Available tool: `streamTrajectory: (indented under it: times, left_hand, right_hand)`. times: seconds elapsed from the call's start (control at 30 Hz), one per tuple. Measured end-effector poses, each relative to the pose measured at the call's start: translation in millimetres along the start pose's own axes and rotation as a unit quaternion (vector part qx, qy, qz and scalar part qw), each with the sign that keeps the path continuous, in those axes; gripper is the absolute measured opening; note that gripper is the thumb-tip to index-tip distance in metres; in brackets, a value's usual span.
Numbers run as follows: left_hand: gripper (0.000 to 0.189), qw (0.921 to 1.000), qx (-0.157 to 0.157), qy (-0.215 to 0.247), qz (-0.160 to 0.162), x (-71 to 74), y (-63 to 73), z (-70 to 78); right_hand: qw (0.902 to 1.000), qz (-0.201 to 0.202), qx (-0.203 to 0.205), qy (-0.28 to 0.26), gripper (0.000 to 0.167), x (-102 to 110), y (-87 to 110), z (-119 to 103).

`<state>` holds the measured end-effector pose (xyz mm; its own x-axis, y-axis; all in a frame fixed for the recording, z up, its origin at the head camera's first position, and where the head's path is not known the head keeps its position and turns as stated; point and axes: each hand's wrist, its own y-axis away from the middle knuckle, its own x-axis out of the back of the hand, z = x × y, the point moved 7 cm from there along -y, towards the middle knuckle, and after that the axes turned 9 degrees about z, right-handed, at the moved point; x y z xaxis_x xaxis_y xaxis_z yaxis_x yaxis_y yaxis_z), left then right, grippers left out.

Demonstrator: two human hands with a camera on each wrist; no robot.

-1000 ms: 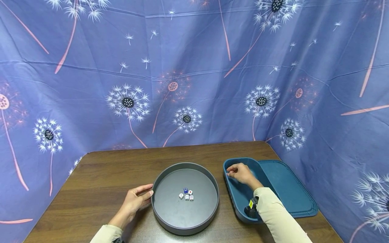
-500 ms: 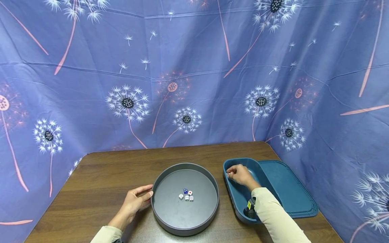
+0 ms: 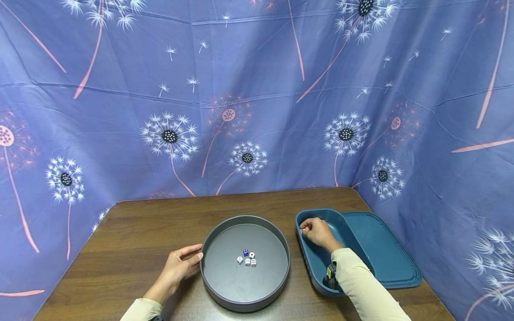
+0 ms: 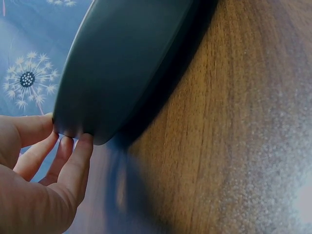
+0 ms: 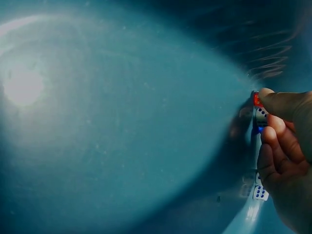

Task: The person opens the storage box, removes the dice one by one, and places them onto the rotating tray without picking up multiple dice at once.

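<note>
My left hand [image 3: 178, 267] is at the left side of a round dark grey tray [image 3: 246, 304], with fingertips touching the outside of its wall [image 4: 112, 63]. On the tray's floor lie a blue die [image 3: 246, 253] and several white dice [image 3: 247, 262], grouped near the middle. My right hand [image 3: 320, 232] reaches into a teal plastic box [image 3: 317, 261] at its left wall. In the right wrist view its thumb and fingers pinch a red die [image 5: 257, 99] and a white die [image 5: 262, 117], with a blue die [image 5: 260, 130] just below, partly hidden. Another white die [image 5: 261, 193] lies beneath the fingers.
A flat teal lid [image 3: 385, 249] lies right of the box, partly behind it. All stand on a brown wooden table [image 3: 160, 223]. A blue dandelion-print cloth [image 3: 257, 89] hangs behind and at the sides. A black wrist camera [image 3: 330, 278] overlaps the box's near end.
The right hand stays at the box's left wall, its wrist shifted slightly left and its fingers drawn in a little. The left hand, the tray and its dice hold their places.
</note>
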<state>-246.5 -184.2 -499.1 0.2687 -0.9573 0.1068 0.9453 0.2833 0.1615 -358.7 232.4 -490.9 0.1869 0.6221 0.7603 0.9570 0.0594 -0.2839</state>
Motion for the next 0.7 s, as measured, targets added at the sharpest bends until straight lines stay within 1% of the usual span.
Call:
streamTrajectory:
  times: [0.17, 0.37, 0.53, 0.7]
  left_hand:
    - [0.035, 1.0000, -0.002, -0.004, 0.000, -0.3, 0.8, 1.0]
    - [0.034, 1.0000, 0.000, -0.002, -0.004, -1.6, 0.0, 0.7]
    - [0.035, 1.0000, -0.003, 0.001, -0.007, -1.3, -0.1, 0.8]
    - [0.037, 1.0000, -0.006, 0.004, -0.005, -0.1, 0.3, 3.0]
  right_hand:
    - [0.9999, -0.003, 0.012, 0.009, 0.003, 1.0, 1.5, -2.0]
    - [0.9997, 0.001, 0.024, 0.009, 0.007, 2.4, 1.8, -1.8]
    - [0.9998, 0.012, 0.013, -0.006, 0.008, 7.4, 0.9, 3.7]
    - [0.9993, 0.025, 0.002, -0.027, 0.009, 20.6, -1.6, 2.8]
